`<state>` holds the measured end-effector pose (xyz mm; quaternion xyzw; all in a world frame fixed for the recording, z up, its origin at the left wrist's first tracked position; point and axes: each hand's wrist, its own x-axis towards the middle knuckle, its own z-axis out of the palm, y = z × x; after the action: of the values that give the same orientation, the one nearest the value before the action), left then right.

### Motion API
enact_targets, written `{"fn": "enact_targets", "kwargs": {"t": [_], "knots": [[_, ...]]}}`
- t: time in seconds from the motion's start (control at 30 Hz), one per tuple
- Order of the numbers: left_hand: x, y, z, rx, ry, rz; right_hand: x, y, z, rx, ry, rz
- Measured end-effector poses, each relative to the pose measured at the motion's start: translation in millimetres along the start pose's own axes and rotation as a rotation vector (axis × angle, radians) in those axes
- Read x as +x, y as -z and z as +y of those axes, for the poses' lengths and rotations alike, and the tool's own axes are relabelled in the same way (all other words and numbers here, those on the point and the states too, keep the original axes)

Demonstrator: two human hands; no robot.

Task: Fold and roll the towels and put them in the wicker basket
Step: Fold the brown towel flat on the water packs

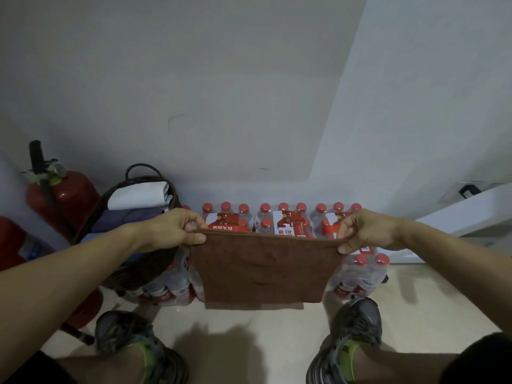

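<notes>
A brown towel (263, 268) hangs flat in front of me, held up by its top edge. My left hand (174, 230) pinches the top left corner and my right hand (365, 231) pinches the top right corner. The dark wicker basket (155, 261) stands at the left behind my left forearm, with a looped handle. Inside it lie a white folded towel (138, 195) and a dark blue-grey towel (127, 218); the rest of its inside is hidden by my arm.
Shrink-wrapped packs of red-capped water bottles (279, 217) sit on the floor behind the towel. Two red fire extinguishers (61, 195) stand at the left by the wall. A white ledge (465, 214) juts in at the right. My shoes (357, 325) are on the pale floor below.
</notes>
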<state>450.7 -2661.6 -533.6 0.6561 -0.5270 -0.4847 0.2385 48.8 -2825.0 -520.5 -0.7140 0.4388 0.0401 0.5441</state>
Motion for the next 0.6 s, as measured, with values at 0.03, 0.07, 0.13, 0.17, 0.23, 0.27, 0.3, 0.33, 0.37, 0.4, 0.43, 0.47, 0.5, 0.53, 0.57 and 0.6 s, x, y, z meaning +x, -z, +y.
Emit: {"fn": "enact_targets", "kwargs": {"t": [0.03,0.07,0.13,0.17,0.23,0.27,0.3,0.33,0.37,0.4,0.43,0.47,0.5,0.53,0.57,0.6], "knots": [[4,-1,-1,-0.037,0.028,0.017,5,-1,1,0.016,-0.020,0.031],[10,-2,-2,-0.069,0.059,0.049,12,-2,1,0.033,-0.038,0.062],[23,-4,-7,-0.159,0.108,0.135,27,-2,4,0.087,-0.075,0.135],[31,-6,-10,-0.216,0.121,0.185,36,-1,6,0.147,-0.098,0.165],[48,-12,-17,-0.335,0.145,0.308,55,1,11,0.317,-0.145,0.204],[57,-16,-21,-0.391,0.156,0.383,65,1,14,0.403,-0.155,0.203],[68,-21,-26,-0.427,0.160,0.470,76,1,17,0.477,-0.151,0.188],[79,-25,-31,-0.419,0.153,0.560,89,1,21,0.545,-0.136,0.166],[90,-28,-37,-0.355,0.139,0.638,101,-1,24,0.606,-0.120,0.146],[101,-30,-44,-0.255,0.125,0.697,114,-3,27,0.651,-0.107,0.142],[112,-31,-51,-0.150,0.116,0.737,127,-6,30,0.670,-0.092,0.172],[122,-31,-57,-0.039,0.109,0.768,141,-9,33,0.666,-0.073,0.240],[132,-31,-62,0.068,0.100,0.786,154,-13,36,0.643,-0.056,0.339],[142,-31,-67,0.152,0.090,0.797,166,-16,39,0.606,-0.046,0.452],[152,-30,-71,0.206,0.076,0.812,178,-19,43,0.542,-0.035,0.565],[160,-30,-75,0.236,0.059,0.838,187,-22,45,0.442,-0.014,0.661]]}}
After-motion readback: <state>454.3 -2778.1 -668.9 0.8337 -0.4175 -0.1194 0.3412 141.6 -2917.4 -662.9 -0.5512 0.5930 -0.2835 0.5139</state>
